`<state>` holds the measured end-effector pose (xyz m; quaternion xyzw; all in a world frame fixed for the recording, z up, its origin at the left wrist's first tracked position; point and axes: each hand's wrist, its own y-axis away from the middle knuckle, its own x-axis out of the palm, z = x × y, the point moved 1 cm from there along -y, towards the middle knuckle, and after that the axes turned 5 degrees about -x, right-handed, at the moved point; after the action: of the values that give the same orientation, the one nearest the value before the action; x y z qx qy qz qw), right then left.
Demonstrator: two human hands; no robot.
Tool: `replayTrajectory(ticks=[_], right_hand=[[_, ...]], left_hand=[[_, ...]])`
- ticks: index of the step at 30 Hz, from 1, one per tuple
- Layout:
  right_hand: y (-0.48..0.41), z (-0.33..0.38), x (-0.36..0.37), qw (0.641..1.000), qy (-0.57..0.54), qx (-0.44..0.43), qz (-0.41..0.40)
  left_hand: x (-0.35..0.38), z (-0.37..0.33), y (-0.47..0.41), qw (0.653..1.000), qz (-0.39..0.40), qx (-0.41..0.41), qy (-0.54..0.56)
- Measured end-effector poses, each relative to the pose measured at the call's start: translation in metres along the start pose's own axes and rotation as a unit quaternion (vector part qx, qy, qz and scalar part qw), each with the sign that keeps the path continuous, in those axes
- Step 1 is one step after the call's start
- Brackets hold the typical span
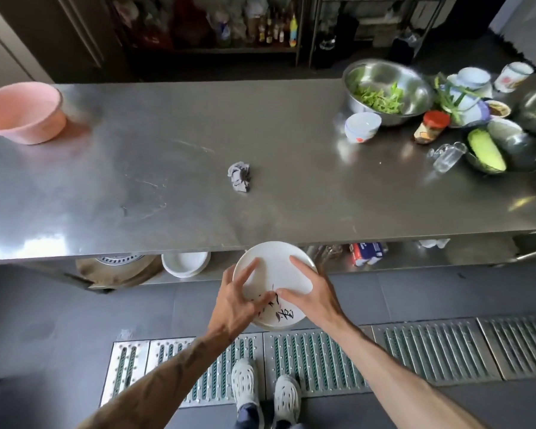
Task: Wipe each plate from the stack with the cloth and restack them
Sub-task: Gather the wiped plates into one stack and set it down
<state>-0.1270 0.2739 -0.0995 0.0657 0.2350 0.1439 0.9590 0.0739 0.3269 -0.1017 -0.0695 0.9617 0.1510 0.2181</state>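
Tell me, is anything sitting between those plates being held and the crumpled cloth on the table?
Nothing visible. The left hand and right hand hold the plates before the table; the cloth lies straight ahead on its bare steel. The pink basin and steel bowl sit far aside.

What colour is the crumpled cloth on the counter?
The cloth is grey with darker patches; head view.
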Motion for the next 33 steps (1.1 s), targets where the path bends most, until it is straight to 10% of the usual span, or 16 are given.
replayTrajectory(ticks=[19, 33], right_hand=[[-0.210, -0.349, 0.173, 0.999, 0.007, -0.015, 0.046], [-0.422, -0.439, 0.228, 0.997, -0.003, -0.079, -0.008]], left_hand=[[0.158, 0.334, -0.221, 0.999, -0.016, -0.024, -0.025], [0.190, 0.426, -0.444, 0.997, -0.061, 0.042, -0.021]])
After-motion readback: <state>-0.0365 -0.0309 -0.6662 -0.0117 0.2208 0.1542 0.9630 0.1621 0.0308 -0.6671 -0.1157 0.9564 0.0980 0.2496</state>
